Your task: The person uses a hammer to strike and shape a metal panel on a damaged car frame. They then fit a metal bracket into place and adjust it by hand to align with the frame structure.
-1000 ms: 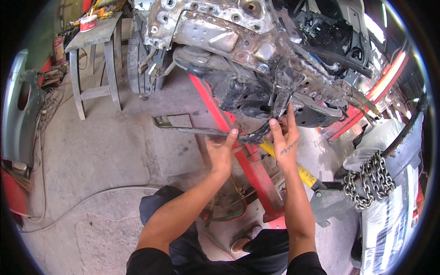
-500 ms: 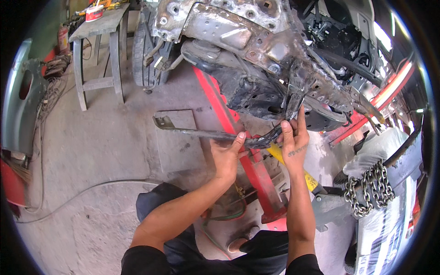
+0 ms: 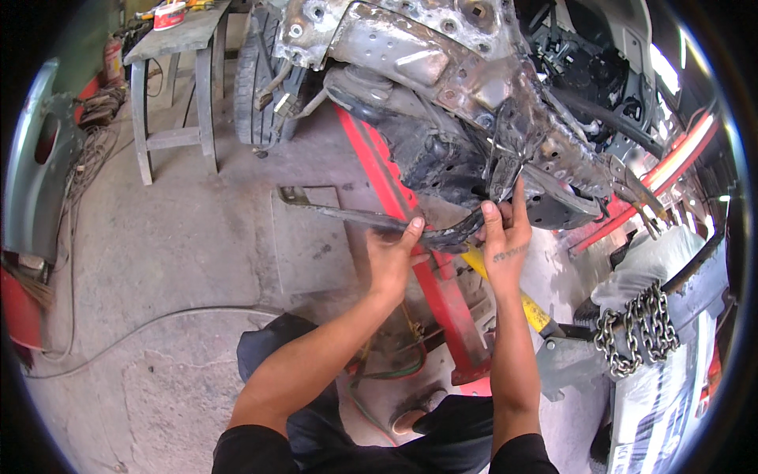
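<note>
Left hand [image 3: 390, 259], right hand [image 3: 507, 241]: clamped on bent dark bar [image 3: 355, 216] | grey concrete floor [image 3: 181, 253] | bench [image 3: 183, 39] far left

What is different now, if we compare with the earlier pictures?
The dark metal bar slants more: its left end has swung slightly up the picture, compared with the hands. The whole view has shifted a little too, as the head camera moved. Nothing was newly taken or released: the left hand and right hand keep their grip on the bar. The vehicle frame, bench and chain stayed in place.
</note>
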### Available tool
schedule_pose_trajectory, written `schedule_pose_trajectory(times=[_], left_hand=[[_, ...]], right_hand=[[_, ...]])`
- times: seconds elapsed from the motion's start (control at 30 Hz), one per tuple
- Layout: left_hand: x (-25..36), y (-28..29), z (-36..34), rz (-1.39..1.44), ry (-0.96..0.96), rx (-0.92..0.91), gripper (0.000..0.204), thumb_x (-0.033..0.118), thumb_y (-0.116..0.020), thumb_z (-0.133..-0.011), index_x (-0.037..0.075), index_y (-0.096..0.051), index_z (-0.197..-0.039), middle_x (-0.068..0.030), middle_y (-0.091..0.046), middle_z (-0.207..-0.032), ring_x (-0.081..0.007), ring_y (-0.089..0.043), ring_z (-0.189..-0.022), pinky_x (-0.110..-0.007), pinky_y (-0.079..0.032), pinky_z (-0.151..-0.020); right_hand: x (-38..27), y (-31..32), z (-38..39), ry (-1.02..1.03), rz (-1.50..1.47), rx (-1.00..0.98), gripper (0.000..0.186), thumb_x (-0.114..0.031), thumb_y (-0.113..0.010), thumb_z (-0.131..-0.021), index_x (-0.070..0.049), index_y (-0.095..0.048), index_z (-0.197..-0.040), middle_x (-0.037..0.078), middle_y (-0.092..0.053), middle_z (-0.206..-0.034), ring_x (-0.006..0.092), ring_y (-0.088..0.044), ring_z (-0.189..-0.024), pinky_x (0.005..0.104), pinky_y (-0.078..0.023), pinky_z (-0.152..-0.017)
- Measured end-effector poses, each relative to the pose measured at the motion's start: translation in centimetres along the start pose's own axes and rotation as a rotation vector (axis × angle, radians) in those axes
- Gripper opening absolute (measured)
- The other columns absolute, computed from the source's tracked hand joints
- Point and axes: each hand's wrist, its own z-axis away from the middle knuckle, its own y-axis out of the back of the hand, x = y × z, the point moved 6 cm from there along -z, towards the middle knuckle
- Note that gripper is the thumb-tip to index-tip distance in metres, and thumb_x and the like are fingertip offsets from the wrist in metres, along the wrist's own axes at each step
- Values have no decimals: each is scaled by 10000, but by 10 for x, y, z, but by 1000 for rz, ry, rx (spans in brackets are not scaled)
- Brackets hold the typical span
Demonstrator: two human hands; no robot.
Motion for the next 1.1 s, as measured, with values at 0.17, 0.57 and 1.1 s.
schedule_pose_trajectory(times=[0.17,0.57,1.1], left_hand=[[6,-2,-6,5,-14,21,600,218,-783,-901,24,-409,-1329,-140,-553,-1276,-271,-603,-1137,-464,-636,-795],[2,-5,-20,-19,-10,-74,572,226,-787,-896,44,-460,-1330,-111,-585,-1252,-263,-621,-1105,-469,-641,-786],[-4,1,-27,-122,-24,-85,677,342,-775,-906,8,-413,-1370,-176,-561,-1293,-335,-599,-1148,-494,-597,-889]], right_hand=[[-16,-11,3,53,-44,106,711,-250,-624,-1012,-94,-259,-1602,47,-606,-819,94,-521,-594,258,-450,-542],[-6,-3,-7,181,291,70,720,-302,-617,-1008,-108,-259,-1601,121,-640,-770,161,-575,-646,312,-488,-626],[0,2,-11,165,260,-19,733,-250,-616,-988,-129,-240,-1605,220,-677,-851,371,-689,-765,403,-528,-739]])
